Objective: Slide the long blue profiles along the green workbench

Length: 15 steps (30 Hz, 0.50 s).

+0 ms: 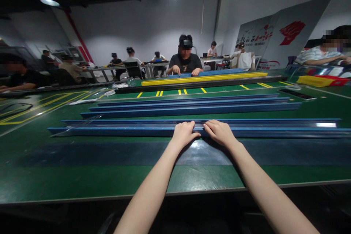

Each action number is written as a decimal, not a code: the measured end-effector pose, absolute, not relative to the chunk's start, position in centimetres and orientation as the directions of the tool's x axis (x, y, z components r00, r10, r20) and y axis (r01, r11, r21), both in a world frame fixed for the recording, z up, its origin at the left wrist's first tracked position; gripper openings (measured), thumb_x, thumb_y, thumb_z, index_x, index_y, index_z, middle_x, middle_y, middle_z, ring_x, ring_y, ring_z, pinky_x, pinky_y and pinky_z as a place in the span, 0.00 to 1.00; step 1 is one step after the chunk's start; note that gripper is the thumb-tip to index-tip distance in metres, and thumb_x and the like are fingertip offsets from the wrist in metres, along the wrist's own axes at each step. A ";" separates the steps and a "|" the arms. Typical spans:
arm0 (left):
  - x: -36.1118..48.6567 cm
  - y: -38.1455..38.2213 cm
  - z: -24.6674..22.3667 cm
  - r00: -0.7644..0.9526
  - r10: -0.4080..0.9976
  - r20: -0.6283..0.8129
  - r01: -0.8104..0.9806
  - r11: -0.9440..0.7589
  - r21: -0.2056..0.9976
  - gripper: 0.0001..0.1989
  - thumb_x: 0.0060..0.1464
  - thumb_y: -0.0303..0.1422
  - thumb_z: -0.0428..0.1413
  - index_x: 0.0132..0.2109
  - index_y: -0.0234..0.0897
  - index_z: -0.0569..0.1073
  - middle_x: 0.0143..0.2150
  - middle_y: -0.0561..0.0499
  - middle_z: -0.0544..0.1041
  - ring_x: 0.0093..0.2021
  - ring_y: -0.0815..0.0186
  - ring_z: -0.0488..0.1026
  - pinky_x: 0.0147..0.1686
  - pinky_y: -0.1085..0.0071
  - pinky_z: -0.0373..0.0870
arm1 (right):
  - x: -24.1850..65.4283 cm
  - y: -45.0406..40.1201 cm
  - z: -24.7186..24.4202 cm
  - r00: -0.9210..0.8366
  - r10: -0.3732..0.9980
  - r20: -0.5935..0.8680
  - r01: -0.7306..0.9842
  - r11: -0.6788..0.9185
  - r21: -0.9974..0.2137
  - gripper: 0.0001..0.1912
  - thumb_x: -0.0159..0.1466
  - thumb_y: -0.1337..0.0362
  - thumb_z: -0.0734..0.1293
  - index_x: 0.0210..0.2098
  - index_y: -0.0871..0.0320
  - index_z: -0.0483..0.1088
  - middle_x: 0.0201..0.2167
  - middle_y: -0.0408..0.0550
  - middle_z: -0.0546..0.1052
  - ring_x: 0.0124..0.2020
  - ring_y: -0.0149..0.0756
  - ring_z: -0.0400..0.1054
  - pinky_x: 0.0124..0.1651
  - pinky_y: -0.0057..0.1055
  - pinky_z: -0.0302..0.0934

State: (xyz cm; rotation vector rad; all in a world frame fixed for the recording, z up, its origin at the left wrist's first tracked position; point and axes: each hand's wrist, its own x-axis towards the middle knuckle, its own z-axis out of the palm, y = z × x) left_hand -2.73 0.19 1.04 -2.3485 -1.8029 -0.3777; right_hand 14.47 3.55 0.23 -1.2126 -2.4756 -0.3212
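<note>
Head view: the blue channel (123,132) lies left to right across the green surface (109,179). The left hand (184,132) has its grip on the near wall, thumb on the near side. The right hand (221,131) curls over the same wall; whether its grip is closed cannot be told. A translucent sheet (109,153) lies nearer. Far right: yellow tray (309,80) beside red tray (340,81), contents indistinct.

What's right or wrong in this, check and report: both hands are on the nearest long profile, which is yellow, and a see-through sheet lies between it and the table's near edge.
The colour is wrong: the head view shows the nearest long profile is blue. Both hands are on it, and the see-through sheet lies between it and the table's near edge.
</note>
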 end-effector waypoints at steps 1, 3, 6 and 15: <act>-2.7 0.2 1.0 0.243 0.925 0.292 0.965 -0.262 0.027 0.18 0.49 0.48 0.54 0.39 0.38 0.67 0.36 0.48 0.76 0.40 0.59 0.73 0.36 0.69 0.66 | 14.5 3.6 0.2 -0.560 0.718 0.414 0.799 0.600 0.041 0.20 0.66 0.60 0.50 0.32 0.57 0.71 0.35 0.48 0.76 0.37 0.32 0.68 0.35 0.26 0.51; -2.8 0.2 1.0 0.246 0.925 0.291 0.964 -0.265 0.024 0.18 0.50 0.48 0.54 0.40 0.38 0.67 0.37 0.47 0.76 0.40 0.59 0.73 0.37 0.69 0.66 | 14.5 3.6 0.2 -0.550 0.730 0.406 0.807 0.590 0.034 0.20 0.66 0.60 0.50 0.32 0.57 0.71 0.34 0.48 0.76 0.36 0.32 0.68 0.34 0.26 0.51; -2.8 0.2 0.9 0.253 0.922 0.294 0.962 -0.272 0.024 0.19 0.50 0.48 0.54 0.41 0.38 0.67 0.37 0.47 0.76 0.41 0.59 0.72 0.37 0.69 0.66 | 14.6 3.5 0.2 -0.554 0.738 0.386 0.805 0.592 0.022 0.20 0.66 0.58 0.51 0.31 0.57 0.70 0.32 0.47 0.76 0.35 0.32 0.68 0.33 0.26 0.50; -2.9 0.3 0.8 0.256 0.919 0.299 0.962 -0.271 0.009 0.20 0.50 0.49 0.53 0.41 0.38 0.67 0.36 0.47 0.76 0.40 0.59 0.73 0.37 0.68 0.66 | 15.1 3.3 0.3 -0.600 0.714 0.362 0.755 0.655 -0.041 0.15 0.63 0.57 0.55 0.31 0.57 0.69 0.31 0.47 0.75 0.34 0.34 0.68 0.33 0.27 0.50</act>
